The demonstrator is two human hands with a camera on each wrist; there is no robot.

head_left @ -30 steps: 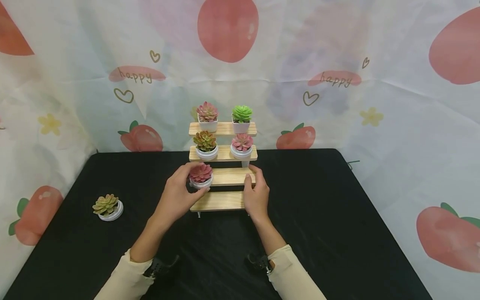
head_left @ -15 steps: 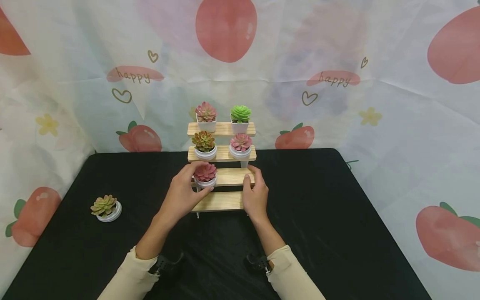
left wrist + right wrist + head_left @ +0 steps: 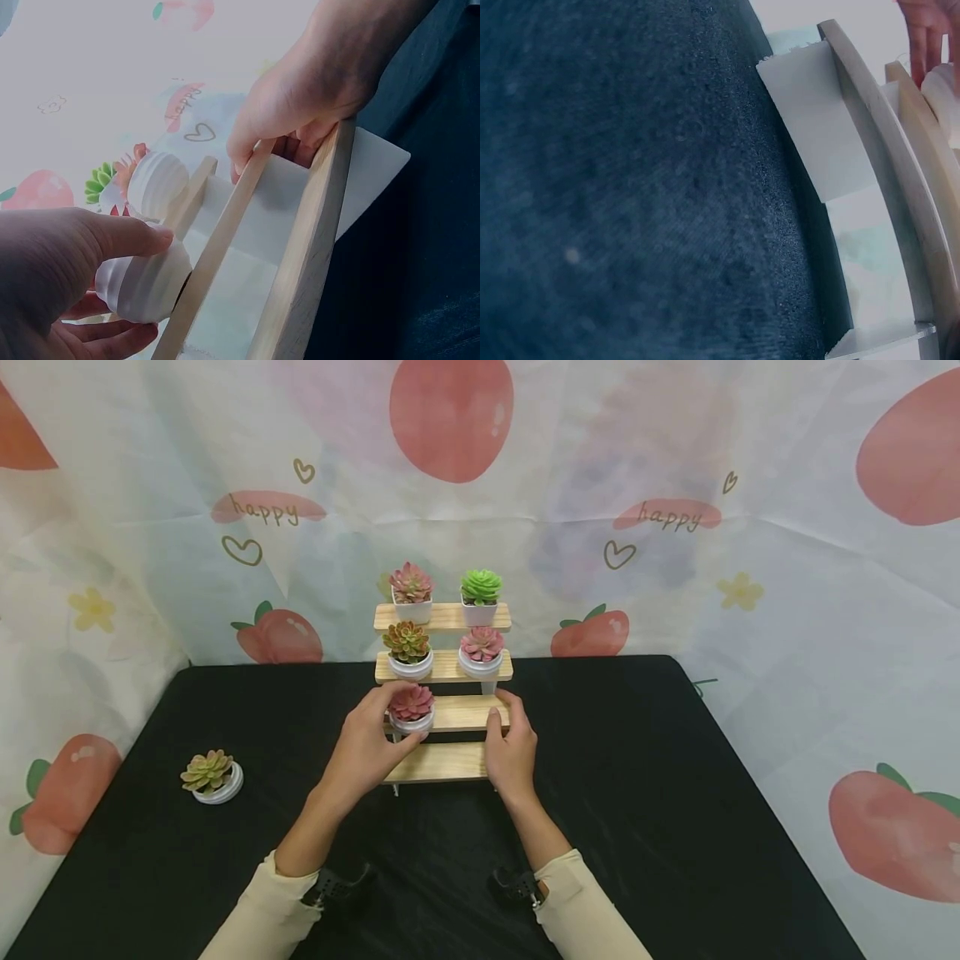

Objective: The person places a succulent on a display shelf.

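A stepped plant stand with wooden tiers (image 3: 442,764) stands in the middle of the black table. My left hand (image 3: 363,739) holds the white round pot of a dark pink succulent (image 3: 412,708) at the left end of the second tier from the front. Thumb and fingers sit around the pot (image 3: 146,281) in the left wrist view, its base right at the tier's surface. At the stand's right end, my right hand (image 3: 513,747) grips the side of the lower tiers, fingers curled over a tier's edge in the left wrist view. The right wrist view shows the front tier (image 3: 889,127) from below.
Higher up the stand are a brown-green succulent (image 3: 407,647), a light pink one (image 3: 482,652), a reddish one (image 3: 412,589) and a bright green one (image 3: 480,593). A yellow-green succulent (image 3: 210,774) lies tilted at the table's left. A printed cloth (image 3: 465,518) hangs behind.
My left hand has moved slightly right with the dark pink succulent, from the tier's left end further onto it, then has stayed still. My right hand keeps its place on the stand.
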